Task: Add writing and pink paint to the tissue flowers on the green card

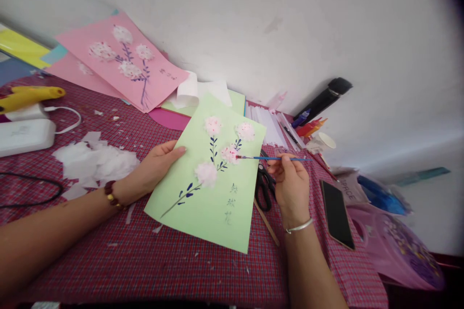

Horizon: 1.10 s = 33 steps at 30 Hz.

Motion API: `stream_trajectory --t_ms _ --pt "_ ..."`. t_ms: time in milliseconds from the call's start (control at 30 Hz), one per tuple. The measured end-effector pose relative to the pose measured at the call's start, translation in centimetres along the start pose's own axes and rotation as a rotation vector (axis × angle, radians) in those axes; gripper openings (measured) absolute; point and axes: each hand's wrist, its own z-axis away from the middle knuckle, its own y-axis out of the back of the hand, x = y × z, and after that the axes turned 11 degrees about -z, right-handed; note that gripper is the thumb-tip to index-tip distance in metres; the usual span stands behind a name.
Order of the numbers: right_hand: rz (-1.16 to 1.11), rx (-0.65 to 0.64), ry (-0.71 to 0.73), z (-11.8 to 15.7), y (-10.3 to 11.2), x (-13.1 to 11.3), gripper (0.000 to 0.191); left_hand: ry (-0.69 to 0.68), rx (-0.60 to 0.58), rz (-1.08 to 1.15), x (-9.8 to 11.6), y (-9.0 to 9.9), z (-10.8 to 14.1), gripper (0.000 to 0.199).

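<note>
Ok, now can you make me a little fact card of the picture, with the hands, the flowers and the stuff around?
Left hand: holds the green sheet by its left edge
Right hand: holds a blue paintbrush, bristles at one flower
Flowers on green sheet: four puffy flowers, some dotted red
Left of sheet: white paper pile
Right of sheet: black scissors, phone
Behind: pink sheet with similar flowers
Underneath: checked tablecloth
</note>
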Motion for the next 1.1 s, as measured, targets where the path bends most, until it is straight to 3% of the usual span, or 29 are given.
stream_trajectory --t_ms 433,700,900,1100 --pt "0.097 -0.094 0.052 0.6 -0.1 0.0 0.017 0.006 -0.02 0.0 0.2 -0.1 0.2 0.038" --pt "-0.001 -0.016 0.142 -0.3 1.0 -1.2 0.014 -0.003 0.004 0.011 0.1 -0.1 -0.1 0.034" --pt "-0.046 -0.109 0.015 1.1 -0.6 -0.5 0.013 -0.02 0.024 0.054 0.7 -0.5 0.1 0.026" --pt "-0.067 -0.237 -0.126 3.4 -2.7 0.4 0.014 -0.044 -0.012 0.068 0.4 -0.5 0.0 0.032"
